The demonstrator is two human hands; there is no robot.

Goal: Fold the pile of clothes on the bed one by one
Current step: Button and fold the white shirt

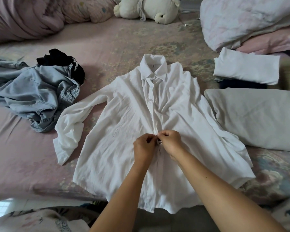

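head view: one cam, looking down at my hands over the bed (40, 158)
white shirt (124, 118): flat on bed, front up, collar far from me, hem at near edge, wrinkled; top buttons done
L sleeve of shirt: bent, lying out to the left
my left hand (143, 148): on shirt's center placket, about mid-length, fingers curled, pinching the fabric edge
my right hand (170, 142): touching left hand, fingers curled, pinching the placket at same spot
button itself: hidden under my fingers, can't tell if it's through
unfolded pile (32, 94): left of shirt, light blue denim, crumpled
black garment (62, 62): behind denim, touching it, white lace trim
folded stack (246, 71): right of collar, white piece on top, dark piece under
folded off-white piece (258, 118): right of shirt, just beside its right side
plush toy (151, 9): far end of bed, on its side
pink duvet (32, 15): bunched, far left
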